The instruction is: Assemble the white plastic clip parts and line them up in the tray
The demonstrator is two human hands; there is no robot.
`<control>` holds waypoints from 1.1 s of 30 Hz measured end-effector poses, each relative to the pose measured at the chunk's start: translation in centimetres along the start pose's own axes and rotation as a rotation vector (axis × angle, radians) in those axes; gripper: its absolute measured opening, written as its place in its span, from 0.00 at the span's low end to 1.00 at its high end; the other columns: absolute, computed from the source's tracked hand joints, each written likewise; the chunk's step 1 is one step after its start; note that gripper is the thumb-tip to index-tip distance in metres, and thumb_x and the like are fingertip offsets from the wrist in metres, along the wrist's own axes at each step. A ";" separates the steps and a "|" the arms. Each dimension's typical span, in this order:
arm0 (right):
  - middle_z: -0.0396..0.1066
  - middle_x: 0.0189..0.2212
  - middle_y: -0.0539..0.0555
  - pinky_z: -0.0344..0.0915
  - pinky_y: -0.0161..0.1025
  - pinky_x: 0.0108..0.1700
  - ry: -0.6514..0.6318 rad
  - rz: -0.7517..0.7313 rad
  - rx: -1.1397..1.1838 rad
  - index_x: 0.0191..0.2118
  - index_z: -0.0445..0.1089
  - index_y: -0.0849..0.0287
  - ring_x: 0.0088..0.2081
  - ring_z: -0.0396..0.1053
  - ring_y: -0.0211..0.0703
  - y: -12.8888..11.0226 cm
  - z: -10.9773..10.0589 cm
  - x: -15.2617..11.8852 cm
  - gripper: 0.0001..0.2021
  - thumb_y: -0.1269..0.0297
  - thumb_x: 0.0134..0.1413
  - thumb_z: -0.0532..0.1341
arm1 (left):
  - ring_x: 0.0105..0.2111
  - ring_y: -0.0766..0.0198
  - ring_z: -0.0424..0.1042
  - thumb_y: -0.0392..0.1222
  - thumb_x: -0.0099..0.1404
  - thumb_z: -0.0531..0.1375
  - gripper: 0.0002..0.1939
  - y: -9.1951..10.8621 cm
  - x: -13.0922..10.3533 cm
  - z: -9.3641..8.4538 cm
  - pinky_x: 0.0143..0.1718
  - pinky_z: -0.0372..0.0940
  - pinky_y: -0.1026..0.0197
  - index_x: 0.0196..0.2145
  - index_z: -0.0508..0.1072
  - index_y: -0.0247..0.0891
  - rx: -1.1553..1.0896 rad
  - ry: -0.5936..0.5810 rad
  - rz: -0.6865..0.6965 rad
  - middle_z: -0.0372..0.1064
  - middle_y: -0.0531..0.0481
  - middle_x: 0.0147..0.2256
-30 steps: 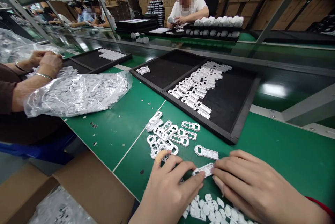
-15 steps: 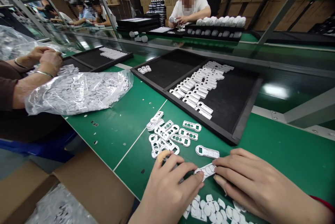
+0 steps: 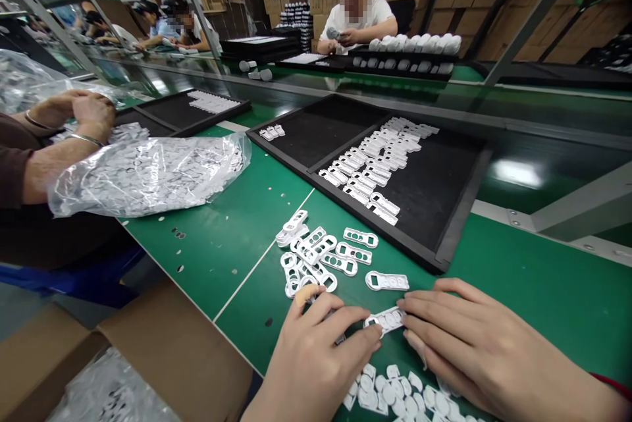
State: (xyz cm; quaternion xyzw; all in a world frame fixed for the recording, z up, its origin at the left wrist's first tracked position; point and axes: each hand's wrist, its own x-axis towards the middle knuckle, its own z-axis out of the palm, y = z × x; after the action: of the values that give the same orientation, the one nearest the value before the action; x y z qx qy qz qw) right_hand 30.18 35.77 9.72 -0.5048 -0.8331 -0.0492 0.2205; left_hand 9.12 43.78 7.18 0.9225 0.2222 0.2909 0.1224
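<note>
Between my hands is a white plastic panel (image 3: 388,321) with round buttons set in it, tilted on the green bench. My left hand (image 3: 320,349) pinches its left end with thumb and forefinger. A small dark-edged item shows partly under the left fingers; I cannot make it out. My right hand (image 3: 474,336) has its fingertips closed on the panel's right end. Just beyond lies another panel (image 3: 388,281) with buttons in it. A pile of open white frames (image 3: 311,251) lies past my left hand. Small white button pieces (image 3: 395,395) are heaped in front of me.
A black divided tray (image 3: 434,224) with rows of white panels stands beyond the pile. At left, a clear bag (image 3: 148,175) of white parts lies near another person's hands (image 3: 89,112). An open carton (image 3: 162,343) stands below the bench edge. Another person (image 3: 358,14) sits across the line.
The panel between my hands has shifted very slightly left, as has the panel beyond it. Both hands keep their grip. The person opposite has moved the part in their hands.
</note>
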 end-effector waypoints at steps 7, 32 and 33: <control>0.77 0.39 0.53 0.64 0.45 0.43 0.009 0.013 0.096 0.42 0.73 0.59 0.38 0.74 0.41 0.4 -0.2 0.0 0.11 0.71 0.66 0.53 | 0.35 0.66 0.68 0.40 0.69 0.59 0.05 0.0 0.3 -0.1 0.46 0.56 0.53 0.42 0.74 0.44 0.046 -0.009 0.030 0.74 0.58 0.38; 0.73 0.38 0.56 0.66 0.44 0.41 -0.082 0.042 -0.022 0.42 0.69 0.60 0.39 0.71 0.46 0.0 0.9 -0.1 0.12 0.72 0.66 0.49 | 0.36 0.69 0.69 0.37 0.67 0.61 0.04 0.3 0.3 0.0 0.48 0.57 0.55 0.39 0.73 0.44 0.014 -0.001 0.016 0.74 0.60 0.41; 0.73 0.39 0.56 0.66 0.43 0.40 -0.091 0.059 -0.019 0.41 0.69 0.59 0.39 0.71 0.46 0.1 1.0 -0.2 0.12 0.73 0.66 0.48 | 0.36 0.68 0.69 0.37 0.67 0.61 0.04 0.3 0.3 0.1 0.48 0.56 0.55 0.39 0.73 0.44 0.018 0.002 0.017 0.74 0.60 0.41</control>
State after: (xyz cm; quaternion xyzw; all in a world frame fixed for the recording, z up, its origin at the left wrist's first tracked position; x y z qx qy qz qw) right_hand 29.98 35.96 8.70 -0.5329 -0.8266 -0.0274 0.1788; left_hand 9.49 43.63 7.39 0.9251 0.2173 0.2908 0.1114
